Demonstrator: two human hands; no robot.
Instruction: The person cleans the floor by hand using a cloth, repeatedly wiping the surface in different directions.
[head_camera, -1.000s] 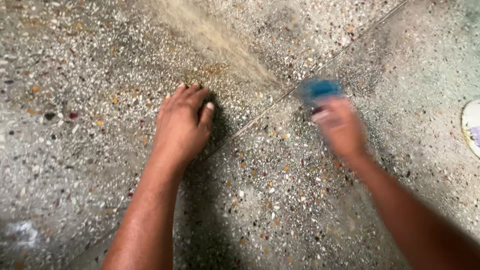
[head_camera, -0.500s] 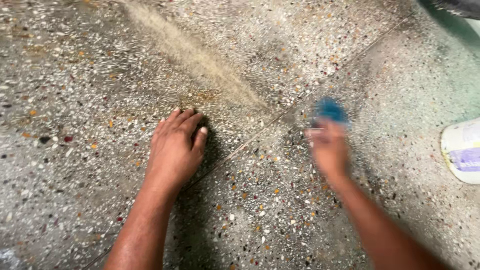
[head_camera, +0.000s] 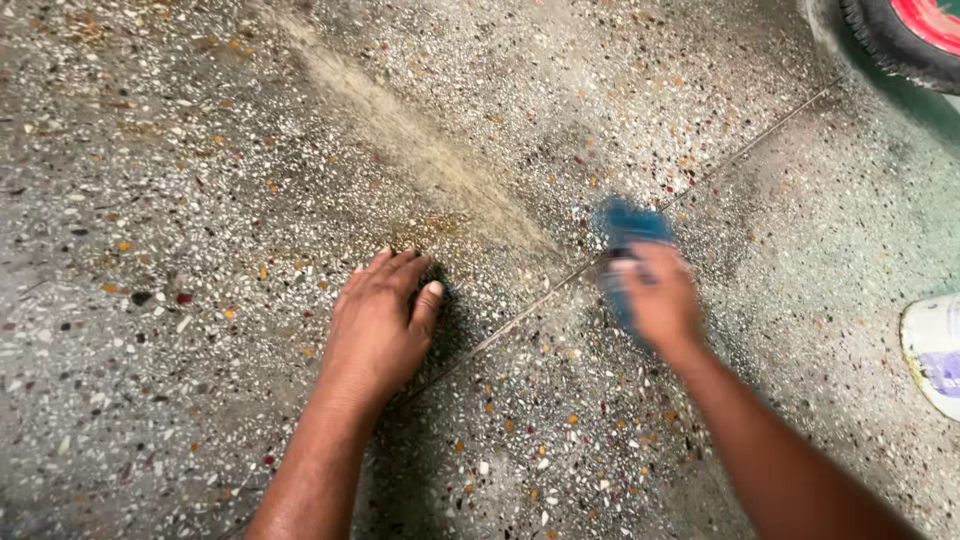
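Note:
My left hand (head_camera: 380, 325) lies flat on the speckled terrazzo floor (head_camera: 180, 200), fingers together and palm down, holding nothing. My right hand (head_camera: 658, 298) is blurred with motion and grips a blue pad or cloth (head_camera: 625, 225) pressed against the floor, right beside a thin joint line (head_camera: 520, 322) that runs diagonally between the floor slabs. A pale sandy streak (head_camera: 430, 165) crosses the floor from the top left towards the blue pad.
A black tyre with a red hub (head_camera: 905, 35) shows at the top right corner. A white round container lid or tub with a purple label (head_camera: 935, 350) sits at the right edge. The floor near the tyre looks greenish and wet.
The view has shifted, bringing the tyre into sight and the white container lower. My right hand keeps moving with the blue pad, now nearer the joint line. The left hand stays planted.

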